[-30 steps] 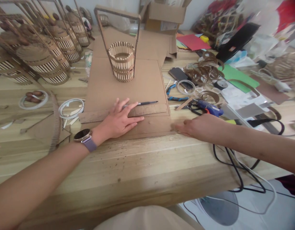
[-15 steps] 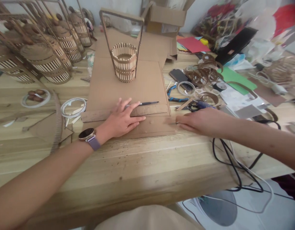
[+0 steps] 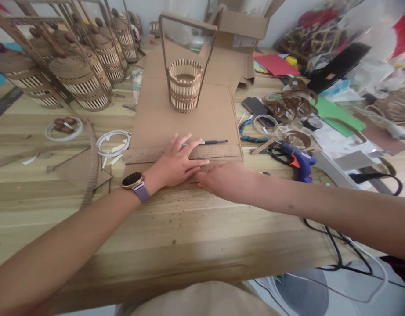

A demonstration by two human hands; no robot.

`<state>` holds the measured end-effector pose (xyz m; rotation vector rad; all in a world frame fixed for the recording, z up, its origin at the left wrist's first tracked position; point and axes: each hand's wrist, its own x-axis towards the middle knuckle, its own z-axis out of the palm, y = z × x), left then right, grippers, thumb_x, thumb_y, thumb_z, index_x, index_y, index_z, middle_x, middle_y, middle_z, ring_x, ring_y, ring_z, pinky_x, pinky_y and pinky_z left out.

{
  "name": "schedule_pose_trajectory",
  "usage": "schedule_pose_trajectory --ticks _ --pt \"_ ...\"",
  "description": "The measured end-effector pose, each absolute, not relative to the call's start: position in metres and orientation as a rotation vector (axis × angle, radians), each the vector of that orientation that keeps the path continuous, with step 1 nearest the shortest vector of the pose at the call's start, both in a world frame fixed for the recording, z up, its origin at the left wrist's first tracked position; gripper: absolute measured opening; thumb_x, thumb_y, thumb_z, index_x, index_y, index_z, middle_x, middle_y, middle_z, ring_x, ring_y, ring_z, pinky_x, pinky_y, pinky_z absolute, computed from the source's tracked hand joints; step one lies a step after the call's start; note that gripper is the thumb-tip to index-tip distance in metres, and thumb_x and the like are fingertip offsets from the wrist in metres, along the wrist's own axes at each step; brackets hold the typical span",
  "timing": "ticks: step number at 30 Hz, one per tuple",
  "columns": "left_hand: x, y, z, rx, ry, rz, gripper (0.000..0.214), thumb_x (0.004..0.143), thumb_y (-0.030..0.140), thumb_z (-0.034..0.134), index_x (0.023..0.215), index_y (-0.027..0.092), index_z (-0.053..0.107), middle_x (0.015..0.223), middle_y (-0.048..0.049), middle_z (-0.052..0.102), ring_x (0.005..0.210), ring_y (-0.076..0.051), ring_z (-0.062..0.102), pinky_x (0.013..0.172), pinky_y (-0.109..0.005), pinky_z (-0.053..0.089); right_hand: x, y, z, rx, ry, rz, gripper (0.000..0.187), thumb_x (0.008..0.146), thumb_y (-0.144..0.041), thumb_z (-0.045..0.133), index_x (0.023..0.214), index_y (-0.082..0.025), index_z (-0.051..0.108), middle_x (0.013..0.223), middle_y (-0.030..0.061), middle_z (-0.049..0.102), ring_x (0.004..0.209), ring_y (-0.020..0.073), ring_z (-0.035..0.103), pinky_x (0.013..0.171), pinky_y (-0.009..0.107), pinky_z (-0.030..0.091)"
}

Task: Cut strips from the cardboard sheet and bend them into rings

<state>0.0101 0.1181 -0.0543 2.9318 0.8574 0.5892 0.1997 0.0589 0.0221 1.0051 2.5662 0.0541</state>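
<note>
My left hand [image 3: 176, 164], with a watch on its wrist, lies flat with fingers spread on a cardboard sheet [image 3: 163, 118] at the middle of the wooden table. A dark pen [image 3: 211, 142] lies on the cardboard just past its fingertips. My right hand [image 3: 224, 180] rests palm down on the near edge of the cardboard, its fingers stretched towards the left hand and almost touching it; it holds nothing that I can see. A small stick basket with a tall cardboard handle [image 3: 184, 85] stands upright further back on the sheet.
Several finished stick baskets [image 3: 79, 81] crowd the back left. White tape rings [image 3: 113, 143] lie left of the cardboard. A blue glue gun [image 3: 298, 159], scissors, cardboard strip coils [image 3: 290, 101] and coloured paper fill the right. Black cables [image 3: 337, 254] hang over the table's front right edge.
My right hand has slid left along the near edge of the cardboard, from beside the glue gun to right next to my left hand. The left hand has stayed flat.
</note>
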Motion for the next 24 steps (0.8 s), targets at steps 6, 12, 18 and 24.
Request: schedule_pose_trajectory --ticks 6,12,18,24 --pt "0.010 0.119 -0.054 2.919 0.840 0.601 0.029 0.099 0.032 0.056 0.123 0.035 0.071 0.154 -0.0102 0.038 0.143 -0.042 0.028 0.113 -0.075 0.019 0.194 0.060 0.024 1.026 2.543 0.022 0.024 0.100 -0.020 0.046 0.106 -0.015 0.069 0.079 0.0087 0.076 0.074 0.0241 0.071 0.055 0.029 0.044" --pt "0.011 0.118 -0.053 2.916 0.855 0.586 0.030 0.100 0.032 0.055 0.126 0.036 0.070 0.154 -0.0111 0.037 0.143 -0.042 0.028 0.113 -0.074 0.020 0.191 0.064 0.024 1.080 2.524 -0.051 0.023 0.100 -0.023 0.049 0.102 -0.018 0.071 0.084 0.0076 0.077 0.075 0.0221 0.071 0.062 0.030 0.047" --pt "0.011 0.117 -0.053 2.918 0.855 0.593 0.030 0.099 0.032 0.055 0.125 0.036 0.070 0.154 -0.0104 0.039 0.143 -0.042 0.029 0.113 -0.073 0.020 0.191 0.065 0.026 1.089 2.495 -0.100 0.022 0.099 -0.021 0.051 0.105 -0.017 0.071 0.085 0.0078 0.077 0.076 0.0217 0.072 0.062 0.029 0.047" --pt "0.010 0.118 -0.054 2.931 0.851 0.562 0.032 0.097 0.028 0.059 0.126 0.035 0.069 0.154 -0.0116 0.038 0.143 -0.043 0.028 0.113 -0.074 0.020 0.187 0.065 0.030 1.018 2.499 -0.025 0.023 0.095 -0.012 0.050 0.105 -0.015 0.072 0.090 0.0120 0.076 0.083 0.0247 0.073 0.063 0.032 0.050"
